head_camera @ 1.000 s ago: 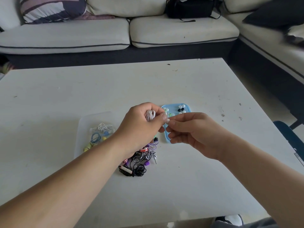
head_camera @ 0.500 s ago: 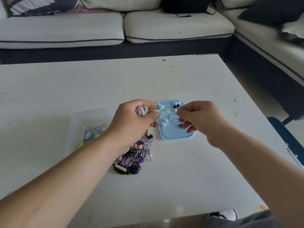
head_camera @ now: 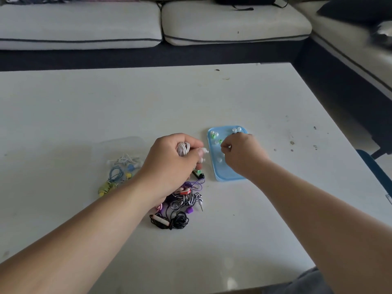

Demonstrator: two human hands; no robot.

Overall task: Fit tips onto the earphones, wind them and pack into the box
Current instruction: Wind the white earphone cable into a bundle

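Over tray (head_camera: 224, 176), right hand (head_camera: 241, 152), grip unclear.

Pretty dim overall: flat greyish daylight with a cool, slightly green tint and no hard light anywhere. The table (head_camera: 254, 98) has a soft pale sheen, plus a faint blob of glare near its front edge. Shadows are weak and soft-edged. The wide-angle lens bends the sofa (head_camera: 233, 24) line and the table's far edge. The top right corner is smeared, and the cushion (head_camera: 381, 37) there is blurred. The white earphones (head_camera: 183, 147) in the left hand (head_camera: 171, 160) look a bit mushy, and the little tips (head_camera: 214, 135) on the blue tray (head_camera: 229, 177) are soft too.
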